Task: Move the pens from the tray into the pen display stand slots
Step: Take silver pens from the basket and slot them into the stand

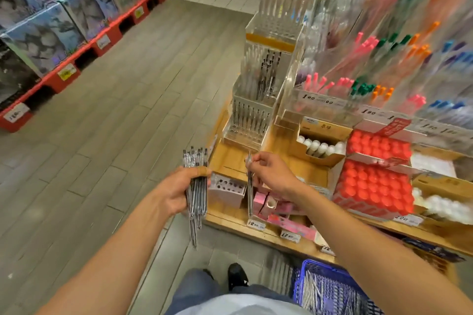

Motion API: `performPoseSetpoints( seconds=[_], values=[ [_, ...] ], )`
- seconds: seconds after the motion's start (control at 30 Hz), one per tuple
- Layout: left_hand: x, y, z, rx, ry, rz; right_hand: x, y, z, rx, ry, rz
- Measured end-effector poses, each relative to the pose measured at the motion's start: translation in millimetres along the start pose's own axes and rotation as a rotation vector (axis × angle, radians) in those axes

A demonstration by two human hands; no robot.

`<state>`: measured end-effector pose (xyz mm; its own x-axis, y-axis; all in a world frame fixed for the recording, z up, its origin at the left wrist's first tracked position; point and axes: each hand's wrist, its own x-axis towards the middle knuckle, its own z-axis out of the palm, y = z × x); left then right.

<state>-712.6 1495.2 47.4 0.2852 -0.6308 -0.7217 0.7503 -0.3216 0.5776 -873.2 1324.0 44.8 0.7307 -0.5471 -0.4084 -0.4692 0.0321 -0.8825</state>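
Clear plastic catches the light all over this stationery shelf. The person's left hand grips a thick bundle of pens, slim transparent barrels with dark tips, fingers curled round the middle so the ends stick out above and below. The right hand pinches 1 single pen near its top, and it hangs upright, just in front of the wooden shelf. Both hands sit close together but do not touch.

Beyond them rises the pen display stand, a stepped tower of clear acrylic tiers drilled with rows of round slots; a few dark pens already stand in its middle tier. Beside it lie 2 red trays of round-capped items, and a cardboard box of white tubes. Down by the person's feet sits a blue mesh basket holding more pens, blurred.
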Motion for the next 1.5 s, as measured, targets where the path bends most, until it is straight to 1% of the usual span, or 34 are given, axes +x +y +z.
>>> performPoseSetpoints(
  seconds=[0.13, 0.23, 0.4, 0.5, 0.67, 0.73, 0.9, 1.07, 1.17, 1.33, 1.5],
  values=[
    [41, 44, 1, 0.053, -0.101, -0.068, 31, -13, -11, 0.049, 0.113, 0.010],
    [68, 73, 2, 0.110, -0.132, -0.105, 48, -22, -17, 0.065, 0.206, 0.014],
    [101, 117, 7, 0.254, -0.188, -0.160, 66, -30, -18, 0.115, 0.489, 0.020],
    [120, 137, 10, 0.296, -0.209, -0.181, 75, -30, -20, 0.047, 0.623, -0.014],
    [144, 151, 20, 0.328, -0.164, -0.164, 91, -27, -28, -0.187, 0.759, -0.063],
    [148, 151, 25, 0.349, -0.144, -0.165, 102, -22, -32, -0.270, 0.759, -0.050],
    [154, 143, 34, 0.342, -0.150, -0.224, 123, 0, -35, -0.391, 0.669, 0.040],
    [156, 136, 40, 0.373, -0.209, -0.282, 133, 16, -34, -0.531, 0.566, 0.047],
    [158, 132, 42, 0.390, -0.237, -0.283, 137, 19, -36, -0.531, 0.572, 0.026],
    [158, 131, 48, 0.368, -0.222, -0.270, 146, 17, -30, -0.605, 0.560, 0.024],
    [156, 130, 51, 0.373, -0.214, -0.257, 147, 12, -32, -0.637, 0.601, 0.034]
  ],
)
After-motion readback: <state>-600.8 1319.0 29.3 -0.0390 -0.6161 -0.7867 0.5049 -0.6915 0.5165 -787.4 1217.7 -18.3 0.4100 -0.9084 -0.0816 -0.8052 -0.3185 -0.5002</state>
